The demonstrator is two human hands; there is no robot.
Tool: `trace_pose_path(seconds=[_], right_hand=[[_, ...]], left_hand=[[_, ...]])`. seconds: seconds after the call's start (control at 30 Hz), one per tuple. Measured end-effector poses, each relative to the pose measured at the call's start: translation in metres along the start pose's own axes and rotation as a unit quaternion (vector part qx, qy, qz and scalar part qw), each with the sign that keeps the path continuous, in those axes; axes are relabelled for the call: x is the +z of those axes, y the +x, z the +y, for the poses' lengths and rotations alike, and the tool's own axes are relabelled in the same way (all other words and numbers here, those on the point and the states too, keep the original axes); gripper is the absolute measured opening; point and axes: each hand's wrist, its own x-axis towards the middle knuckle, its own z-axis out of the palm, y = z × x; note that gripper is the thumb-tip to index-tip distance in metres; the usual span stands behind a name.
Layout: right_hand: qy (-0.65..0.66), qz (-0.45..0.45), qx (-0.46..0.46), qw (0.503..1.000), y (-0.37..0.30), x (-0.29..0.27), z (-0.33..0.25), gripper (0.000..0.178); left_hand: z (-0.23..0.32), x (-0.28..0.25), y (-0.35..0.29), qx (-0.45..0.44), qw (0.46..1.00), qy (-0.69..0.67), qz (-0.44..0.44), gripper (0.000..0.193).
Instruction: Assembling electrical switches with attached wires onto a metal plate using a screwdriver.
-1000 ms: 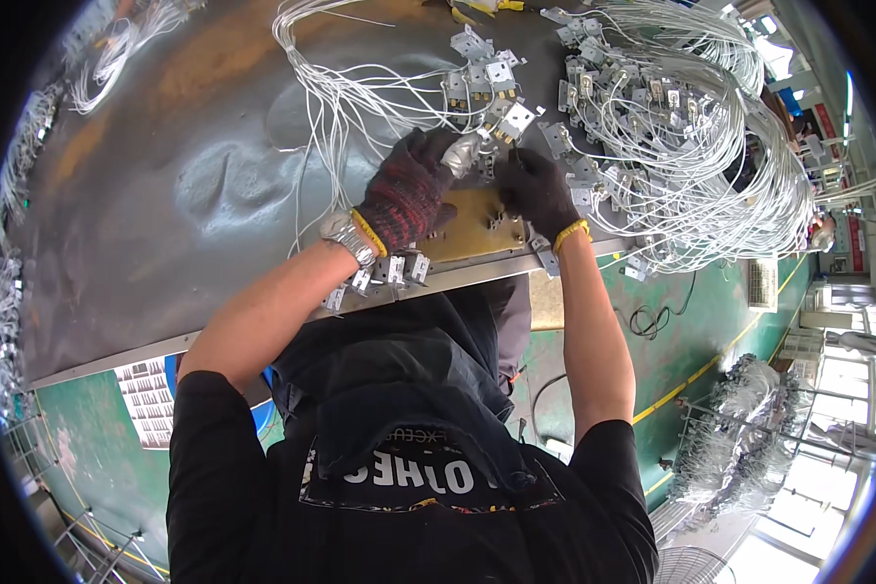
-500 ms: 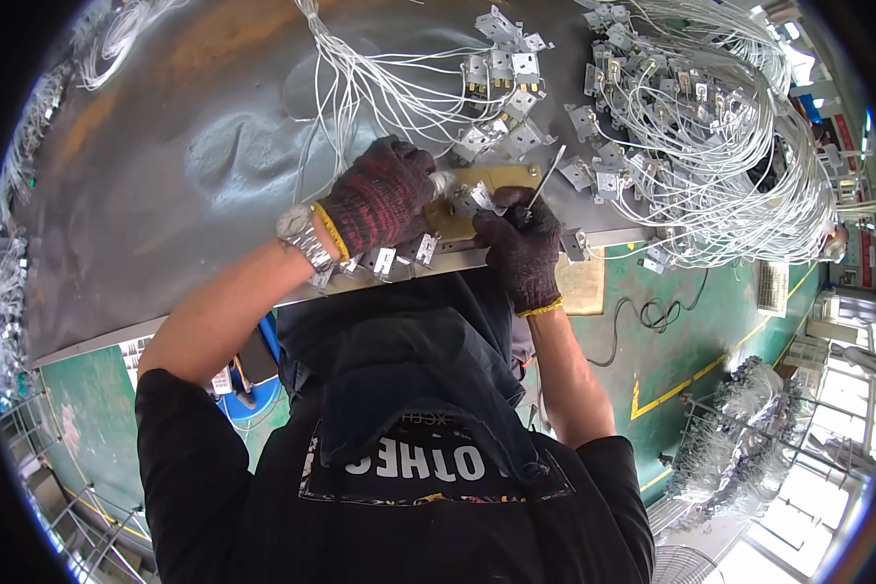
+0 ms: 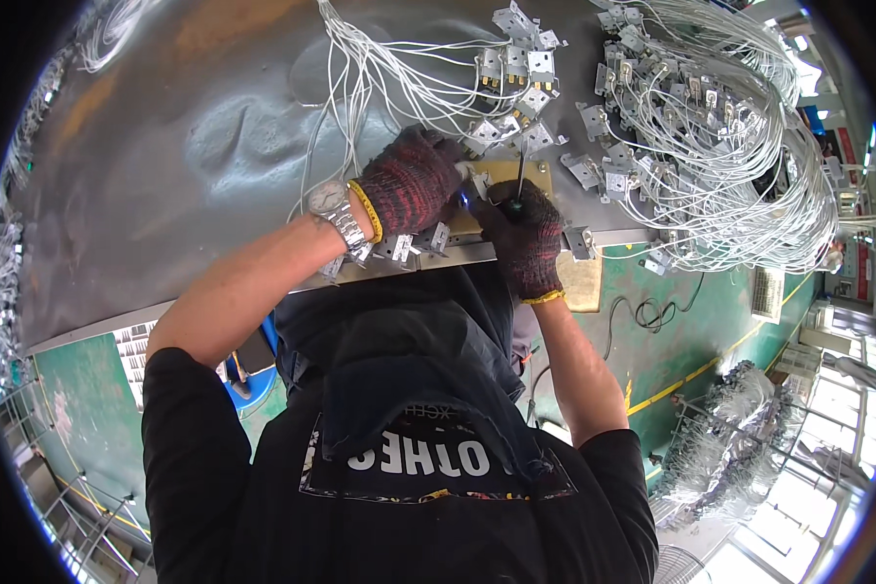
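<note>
Small grey bracket [image 3: 481,183]: where does it sit in the head view?

Between the two gloved hands, over the brass-coloured plate [image 3: 501,171] near the front edge of the metal table [image 3: 165,204].

What is the left hand [image 3: 414,185] doing there?

Its fingers are drawn in and reach to the bracket's side. The fingertips are partly hidden, so I can't tell whether they grip it or only touch it.

And the right hand [image 3: 524,234]?

It is curled around a thin tool [image 3: 522,170], whose slim dark shaft sticks up out of the glove, away from the person. The thumb side points toward the bracket; whether it touches, I can't make out.

What lies about them?

More brackets [image 3: 401,247] line the table edge just beside the left glove, and a single bracket [image 3: 581,242] sits just beside the right one. Beyond the plate is a bracket cluster [image 3: 516,68], with white wires [image 3: 360,73] running off to the left.

Anything to the right?

A large wire pile [image 3: 730,175], with many metal brackets among its white loops.
</note>
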Motion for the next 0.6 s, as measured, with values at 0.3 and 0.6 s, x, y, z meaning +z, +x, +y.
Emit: trace_pose_path(seconds=[0.3,0.6], right_hand=[[-0.027,0.021,0.006,0.999,-0.001,0.006,-0.005,0.025],[-0.096,0.016,-0.082,0.992,-0.008,0.000,-0.013,0.025]], left_hand=[[0.003,0.003,0.009,-0.032,0.999,-0.015,-0.040,0.047],[0.003,0.030,0.011,-0.003,0.983,-0.037,0.178,0.044]])
